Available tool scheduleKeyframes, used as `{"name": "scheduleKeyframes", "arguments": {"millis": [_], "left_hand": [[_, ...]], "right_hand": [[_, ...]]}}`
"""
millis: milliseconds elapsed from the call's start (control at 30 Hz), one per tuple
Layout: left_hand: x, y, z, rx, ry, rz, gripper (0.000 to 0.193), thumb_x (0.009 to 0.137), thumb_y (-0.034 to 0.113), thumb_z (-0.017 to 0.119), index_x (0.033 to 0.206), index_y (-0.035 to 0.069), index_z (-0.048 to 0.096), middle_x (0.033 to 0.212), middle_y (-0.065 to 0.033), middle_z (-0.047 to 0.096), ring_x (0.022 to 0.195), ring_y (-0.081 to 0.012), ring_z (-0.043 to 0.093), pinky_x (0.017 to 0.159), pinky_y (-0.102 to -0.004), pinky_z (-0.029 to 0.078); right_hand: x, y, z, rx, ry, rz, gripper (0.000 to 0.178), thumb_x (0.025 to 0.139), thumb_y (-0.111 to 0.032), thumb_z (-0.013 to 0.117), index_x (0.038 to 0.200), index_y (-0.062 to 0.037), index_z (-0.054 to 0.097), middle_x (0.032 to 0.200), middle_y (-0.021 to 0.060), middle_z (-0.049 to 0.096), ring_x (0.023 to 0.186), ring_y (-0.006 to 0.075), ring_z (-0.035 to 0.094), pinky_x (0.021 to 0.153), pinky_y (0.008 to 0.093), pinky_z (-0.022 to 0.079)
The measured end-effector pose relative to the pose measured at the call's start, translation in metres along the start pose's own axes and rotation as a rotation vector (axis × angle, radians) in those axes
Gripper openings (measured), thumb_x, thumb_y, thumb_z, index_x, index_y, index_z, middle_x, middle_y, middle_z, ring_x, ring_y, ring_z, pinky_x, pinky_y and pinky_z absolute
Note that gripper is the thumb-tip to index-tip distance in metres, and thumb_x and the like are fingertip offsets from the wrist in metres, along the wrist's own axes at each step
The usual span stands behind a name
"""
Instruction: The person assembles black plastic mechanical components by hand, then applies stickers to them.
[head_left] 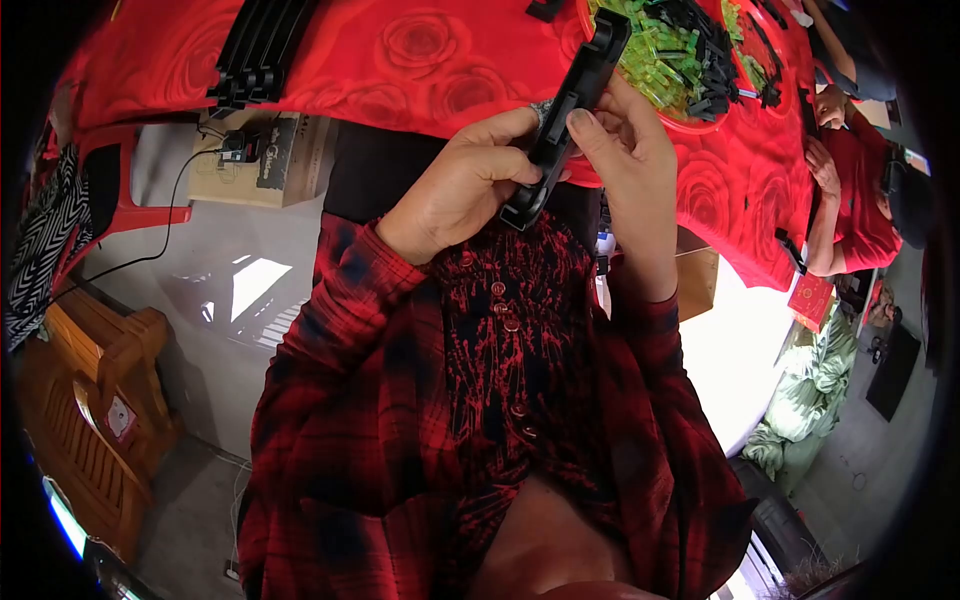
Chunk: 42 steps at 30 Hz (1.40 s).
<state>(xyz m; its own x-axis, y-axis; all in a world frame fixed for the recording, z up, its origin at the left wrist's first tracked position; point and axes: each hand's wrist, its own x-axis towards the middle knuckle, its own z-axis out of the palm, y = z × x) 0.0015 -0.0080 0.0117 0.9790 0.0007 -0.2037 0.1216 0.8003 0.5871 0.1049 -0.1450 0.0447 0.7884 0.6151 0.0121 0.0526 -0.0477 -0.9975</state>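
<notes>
A long, narrow black plastic piece with a raised, stepped end is held at a slant in front of my chest. My left hand grips its lower part, thumb lying along the side. Around its middle, my right hand closes from the other side, the thumb tip pressed on the piece. Just beyond my right hand sits a red-rimmed round container filled with small yellow-green translucent pieces and small black pieces. Several similar long black pieces lie side by side at the far left.
A red rose-patterned cloth covers the table. Another container of small pieces stands far right, near other people's hands. Below the table's left edge are a cardboard box and a black cable. A wooden chair stands left.
</notes>
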Motion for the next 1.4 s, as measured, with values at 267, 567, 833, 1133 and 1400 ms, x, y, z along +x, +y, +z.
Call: {"name": "scheduleKeyframes", "arguments": {"millis": [267,567,833,1133,1400], "left_hand": [[0.0,0.0,-0.003,0.013,-0.039,-0.006,0.064,0.079,-0.006,0.045,0.143,-0.005,0.045,0.132,-0.0146,0.059,0.118,-0.0262,0.062,0.106,-0.0349,0.046],[0.0,0.002,0.002,-0.006,-0.026,-0.004,0.045,0.094,0.008,0.049,0.138,-0.003,0.05,0.123,-0.0122,0.063,0.108,-0.025,0.067,0.097,-0.0334,0.05],[0.003,-0.015,0.004,0.046,0.168,0.164,0.022,0.097,0.013,0.062,0.116,0.001,0.063,0.105,-0.0027,0.067,0.091,-0.0115,0.065,0.083,-0.0262,0.051],[0.003,-0.024,-0.001,0.15,0.227,0.317,0.022,0.096,0.005,0.057,0.116,0.0,0.063,0.103,0.0006,0.065,0.097,-0.0078,0.059,0.089,-0.0237,0.045],[0.008,-0.027,-0.002,0.406,0.314,0.433,0.016,0.101,0.013,0.058,0.109,-0.001,0.06,0.089,0.002,0.057,0.083,-0.0041,0.051,0.073,-0.0219,0.044]], "right_hand": [[-0.002,-0.006,0.003,0.066,0.013,0.013,0.055,0.094,-0.008,0.068,0.141,0.0055,0.044,0.112,0.0094,0.063,0.092,0.0111,0.061,0.07,0.0231,0.054],[-0.003,-0.003,0.001,0.034,-0.007,0.04,0.056,0.094,-0.012,0.068,0.143,0.0015,0.044,0.115,0.0103,0.062,0.094,0.0121,0.061,0.068,0.0245,0.055],[-0.007,0.001,0.006,-0.003,-0.036,-0.025,0.053,0.093,-0.004,0.066,0.142,0.0003,0.045,0.12,0.0106,0.062,0.099,0.0148,0.06,0.075,0.0269,0.055],[-0.009,0.006,0.014,-0.026,-0.035,-0.115,0.055,0.089,-0.003,0.071,0.138,0.0017,0.046,0.12,0.0122,0.063,0.104,0.0188,0.061,0.092,0.0329,0.05],[-0.016,0.005,0.025,-0.493,0.103,-0.338,0.056,0.085,-0.004,0.074,0.134,-0.0012,0.047,0.136,0.0202,0.043,0.103,0.0274,0.061,0.088,0.0364,0.052]]}}
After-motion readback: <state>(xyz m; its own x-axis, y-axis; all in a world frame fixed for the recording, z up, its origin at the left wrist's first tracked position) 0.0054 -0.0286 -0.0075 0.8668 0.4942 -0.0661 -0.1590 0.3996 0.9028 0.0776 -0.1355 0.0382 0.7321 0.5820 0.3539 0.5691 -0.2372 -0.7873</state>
